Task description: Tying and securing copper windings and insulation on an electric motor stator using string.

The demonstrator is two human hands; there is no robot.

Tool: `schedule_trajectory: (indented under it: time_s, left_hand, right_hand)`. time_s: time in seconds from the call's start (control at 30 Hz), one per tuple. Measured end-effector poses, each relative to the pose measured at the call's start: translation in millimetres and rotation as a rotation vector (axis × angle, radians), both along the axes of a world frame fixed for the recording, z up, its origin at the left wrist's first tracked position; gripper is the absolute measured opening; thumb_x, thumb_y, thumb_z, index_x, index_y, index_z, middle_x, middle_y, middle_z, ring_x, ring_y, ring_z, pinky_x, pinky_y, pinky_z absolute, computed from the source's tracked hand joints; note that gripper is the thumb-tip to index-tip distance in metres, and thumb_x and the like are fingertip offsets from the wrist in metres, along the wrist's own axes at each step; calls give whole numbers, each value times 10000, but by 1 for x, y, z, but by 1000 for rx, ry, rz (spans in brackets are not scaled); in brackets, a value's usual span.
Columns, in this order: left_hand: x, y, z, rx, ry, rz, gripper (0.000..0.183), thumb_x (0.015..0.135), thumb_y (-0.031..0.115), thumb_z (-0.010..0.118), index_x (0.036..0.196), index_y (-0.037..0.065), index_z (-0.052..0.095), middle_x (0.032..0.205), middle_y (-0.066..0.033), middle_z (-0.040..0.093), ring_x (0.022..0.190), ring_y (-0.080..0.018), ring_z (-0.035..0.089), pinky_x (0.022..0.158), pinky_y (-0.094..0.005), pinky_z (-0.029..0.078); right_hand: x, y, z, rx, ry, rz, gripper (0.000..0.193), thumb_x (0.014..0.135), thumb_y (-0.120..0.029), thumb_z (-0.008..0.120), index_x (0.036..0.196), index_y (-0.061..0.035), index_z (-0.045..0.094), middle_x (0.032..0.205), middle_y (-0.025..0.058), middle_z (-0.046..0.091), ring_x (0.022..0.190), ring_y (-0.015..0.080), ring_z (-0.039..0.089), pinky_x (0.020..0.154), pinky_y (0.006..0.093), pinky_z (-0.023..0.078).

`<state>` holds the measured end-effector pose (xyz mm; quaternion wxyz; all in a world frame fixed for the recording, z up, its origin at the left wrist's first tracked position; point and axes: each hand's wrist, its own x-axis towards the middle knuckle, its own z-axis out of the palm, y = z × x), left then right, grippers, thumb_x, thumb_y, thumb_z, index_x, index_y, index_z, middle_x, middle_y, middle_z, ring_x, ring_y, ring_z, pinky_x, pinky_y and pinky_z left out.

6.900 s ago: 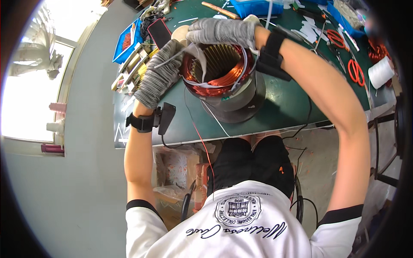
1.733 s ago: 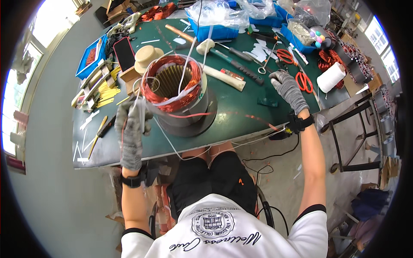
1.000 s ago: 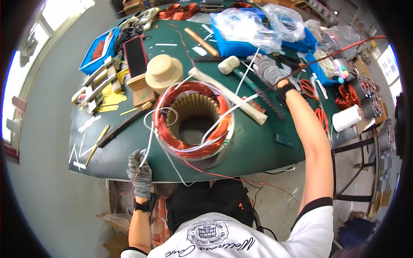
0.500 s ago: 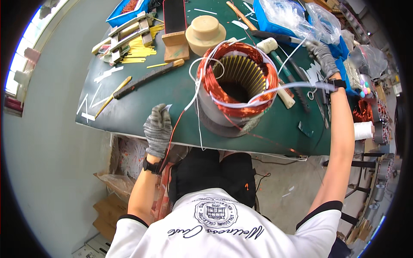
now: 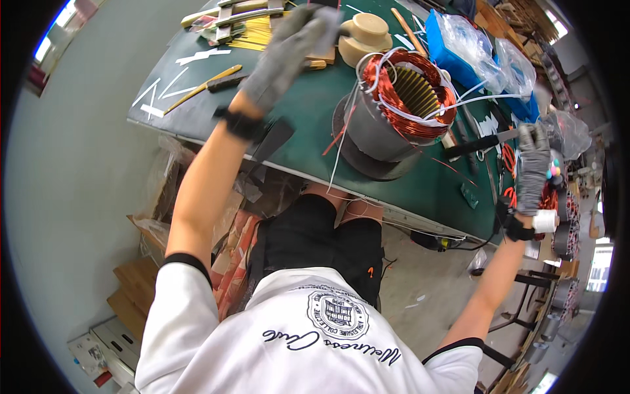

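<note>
A motor stator (image 5: pixel 380 131) stands at the middle of the green table, with red copper windings (image 5: pixel 421 131) and white sleeving round its top. My left hand (image 5: pixel 279 62), in a grey glove, is raised over the table left of the stator and smeared by motion. A blurred pale slip (image 5: pixel 326 34) shows at its fingertips, seemingly pinched. Beyond the table's right side, my gloved right hand (image 5: pixel 533 167) has its fingers closed on the metal end of a black-handled tool (image 5: pixel 478 146). That handle points left toward the stator; fingers partly cover the metal.
A cream stepped block (image 5: pixel 365 36) stands behind the stator. Yellow strips (image 5: pixel 254 34), white slips (image 5: pixel 203 54) and wooden-handled sticks (image 5: pixel 203 88) lie at the left. Blue bins (image 5: pixel 440 43) with plastic bags line the far right. A white thread spool (image 5: pixel 545 221) stands beside my right wrist.
My left hand has risen and moved away from the table's near edge. My right hand has come nearer and now grips the black-handled tool. The whole view has shifted.
</note>
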<state>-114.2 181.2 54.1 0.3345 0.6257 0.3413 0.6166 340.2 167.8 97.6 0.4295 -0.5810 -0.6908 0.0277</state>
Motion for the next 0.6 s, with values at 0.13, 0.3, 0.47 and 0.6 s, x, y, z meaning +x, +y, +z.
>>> schedule_trajectory:
  time_s: [0.13, 0.3, 0.47, 0.6]
  left_hand:
    - [40, 44, 17, -111, 61, -424, 255, 923, 224, 468, 1097, 47, 525, 1004, -54, 606, 976, -129, 551, 834, -252, 433]
    - [78, 76, -9, -200, -121, -708, 274, 905, 234, 529, 1066, 14, 502, 899, -90, 633, 806, -135, 620, 750, -250, 508]
    - [68, 51, -9, -224, -226, -522, 281, 920, 248, 498, 1073, 12, 500, 846, -75, 649, 758, -124, 620, 698, -243, 508]
    - [79, 33, -7, -212, -201, -404, 220, 928, 204, 471, 1046, 23, 513, 843, -72, 649, 790, -120, 612, 707, -232, 492]
  right_hand:
    - [-36, -1, -36, -101, 325, -6, 197, 861, -223, 606, 916, -34, 597, 803, 33, 543, 757, 110, 490, 714, 268, 411]
    - [-22, -14, -72, -155, 473, 83, 342, 908, -402, 494, 1010, -78, 533, 849, 18, 532, 743, 117, 486, 690, 269, 417]
    - [-33, -96, -26, -457, 683, 93, 304, 947, -369, 418, 964, -71, 476, 629, 1, 423, 558, 54, 439, 501, 245, 397]
    - [4, -171, -83, -571, -212, -277, 190, 933, -176, 389, 1070, -63, 456, 671, 57, 495, 565, 155, 486, 535, 311, 420]
